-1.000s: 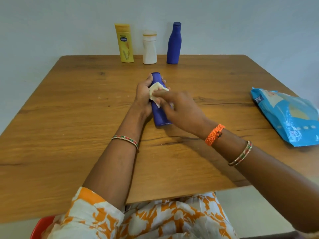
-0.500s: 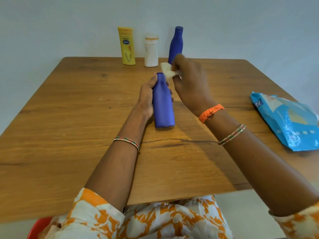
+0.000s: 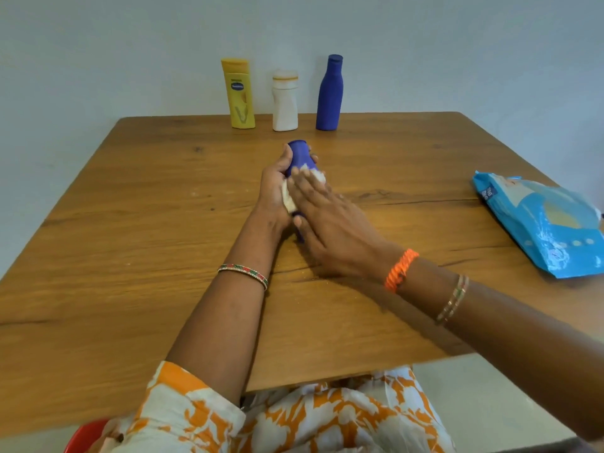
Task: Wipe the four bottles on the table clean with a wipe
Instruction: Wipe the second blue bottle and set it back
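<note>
Right hand [image 3: 330,223] is back down from the cap, fingers flat, pressing the wipe [image 3: 289,197] onto the near blue bottle [image 3: 300,155]. Left hand [image 3: 273,188] grips the bottle from 9 o'clock; body wipe apparently resumes, three bottles at 12 o'clock probably pending

Table [image 3: 130,256] (wooden): bottles [image 3: 285,103], packet [image 3: 542,223].

Both your forearms reach out over the table and meet near the middle. Your left hand [image 3: 273,188] is curled round the bottle [image 3: 300,155], thumb up along the near side, fingertips just peeking past the far side. Your right hand [image 3: 330,220] lies across it with fingers straight and close together, pressing the wipe [image 3: 315,176] flat against it (the fingers look a bit blurred). Right wrist sits low, close to the tabletop.
</note>
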Tool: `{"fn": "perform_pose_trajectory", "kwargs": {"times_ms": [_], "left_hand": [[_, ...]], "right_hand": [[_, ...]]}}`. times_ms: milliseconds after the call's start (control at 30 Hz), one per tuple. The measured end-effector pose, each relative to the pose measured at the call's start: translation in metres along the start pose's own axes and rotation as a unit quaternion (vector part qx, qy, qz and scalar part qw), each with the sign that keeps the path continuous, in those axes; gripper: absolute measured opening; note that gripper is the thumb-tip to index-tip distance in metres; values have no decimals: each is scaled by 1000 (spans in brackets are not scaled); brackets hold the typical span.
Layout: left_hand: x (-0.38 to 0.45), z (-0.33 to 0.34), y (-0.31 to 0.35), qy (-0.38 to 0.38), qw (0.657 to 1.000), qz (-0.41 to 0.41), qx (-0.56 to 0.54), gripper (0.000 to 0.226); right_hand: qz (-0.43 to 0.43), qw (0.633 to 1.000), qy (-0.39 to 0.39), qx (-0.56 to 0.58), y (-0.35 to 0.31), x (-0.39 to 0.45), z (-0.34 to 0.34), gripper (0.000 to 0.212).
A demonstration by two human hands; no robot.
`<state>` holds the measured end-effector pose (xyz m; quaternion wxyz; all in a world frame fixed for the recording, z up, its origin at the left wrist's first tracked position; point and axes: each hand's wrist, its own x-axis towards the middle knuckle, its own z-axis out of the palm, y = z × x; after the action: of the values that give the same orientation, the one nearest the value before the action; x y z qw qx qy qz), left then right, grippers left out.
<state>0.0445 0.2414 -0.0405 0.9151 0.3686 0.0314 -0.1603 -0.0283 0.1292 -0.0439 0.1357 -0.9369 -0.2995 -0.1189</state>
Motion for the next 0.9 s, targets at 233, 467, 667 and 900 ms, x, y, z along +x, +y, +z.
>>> {"fn": "perform_pose_trajectory", "kwargs": {"times_ms": [233, 467, 667, 900], "left_hand": [[-1, -1, -1, -6, 999, -20, -37, 31], [8, -1, 3, 46, 992, 11, -114, 35], [4, -1, 0, 0, 996, 1, -86, 38], [-6, 7, -5, -30, 998, -9, -46, 23]], "right_hand": [[43, 991, 4, 123, 25, 49, -10, 52], [7, 992, -78, 98, 11, -26, -4, 58], [48, 982, 146, 109, 21, 4, -21, 46], [82, 946, 270, 158, 31, 56, -34, 15]]}}
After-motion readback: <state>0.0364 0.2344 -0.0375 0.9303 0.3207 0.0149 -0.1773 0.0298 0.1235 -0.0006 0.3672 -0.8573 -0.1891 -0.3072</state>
